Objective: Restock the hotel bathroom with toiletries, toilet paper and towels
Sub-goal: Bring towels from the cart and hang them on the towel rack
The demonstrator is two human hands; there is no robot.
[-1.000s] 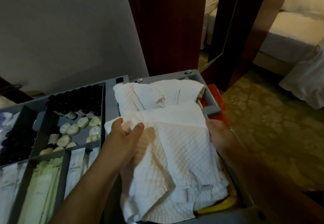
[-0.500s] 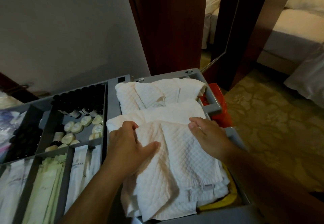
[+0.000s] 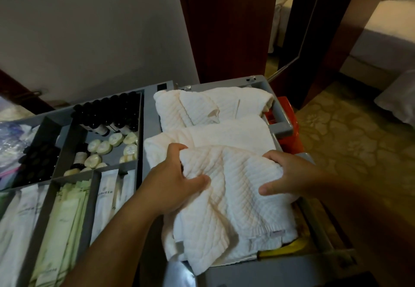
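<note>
A white quilted towel [image 3: 238, 196] lies rumpled on top of a pile of white towels [image 3: 215, 109] in the right bin of a grey housekeeping cart [image 3: 280, 127]. My left hand [image 3: 177, 181] grips the towel's upper left part, fingers curled over its edge and thumb pressed into the cloth. My right hand [image 3: 289, 174] grips its upper right part the same way. The cart's left tray holds dark small bottles [image 3: 107, 113], round wrapped soaps [image 3: 105, 147] and long white and green sachets [image 3: 62, 226].
A grey wall stands behind the cart and a dark wooden door frame [image 3: 226, 26] rises just beyond it. Patterned carpet [image 3: 350, 143] spreads to the right, with a bed [image 3: 381, 26] farther back. An orange object [image 3: 289, 116] sits at the cart's right end.
Both hands have closed on the top towel, and it has bunched up between them. My right hand came in from the cart's right edge onto the cloth.
</note>
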